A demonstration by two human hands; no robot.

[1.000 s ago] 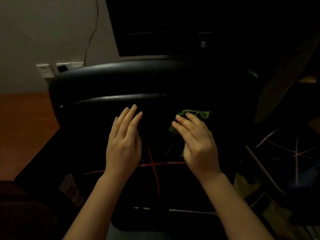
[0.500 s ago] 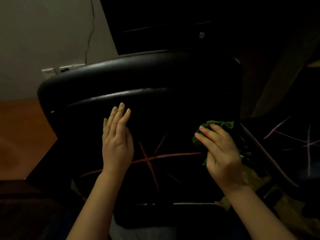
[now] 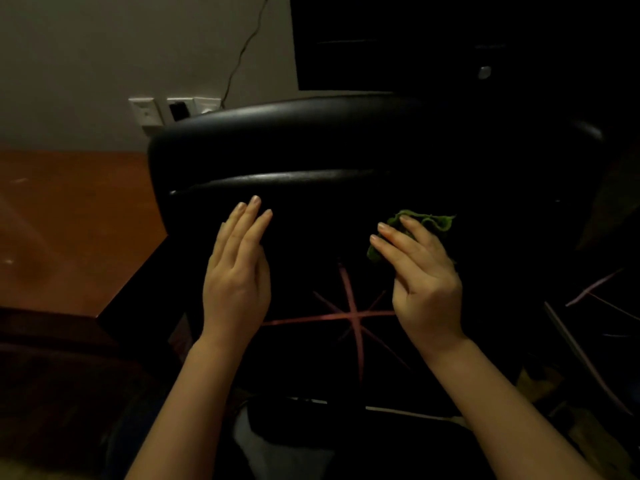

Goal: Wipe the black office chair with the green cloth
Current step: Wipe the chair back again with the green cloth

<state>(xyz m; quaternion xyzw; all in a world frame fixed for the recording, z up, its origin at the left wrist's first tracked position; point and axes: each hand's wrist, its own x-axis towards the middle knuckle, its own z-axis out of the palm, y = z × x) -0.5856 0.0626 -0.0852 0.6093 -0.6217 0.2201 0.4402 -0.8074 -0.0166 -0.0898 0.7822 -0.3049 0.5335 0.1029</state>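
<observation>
The left hand (image 3: 239,271) lay flat, fingers straight and together, on the backrest of the black office chair (image 3: 311,140). The right hand (image 3: 424,282) pressed the bunched green cloth (image 3: 431,221) against that backrest with nearly straight fingers. A wooden desk (image 3: 69,220) stood left of the chair, with wall sockets (image 3: 173,109) behind.

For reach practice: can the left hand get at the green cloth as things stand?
Probably yes: only bare chair back separates the left hand from the green cloth, though the right hand covers it partly.
</observation>
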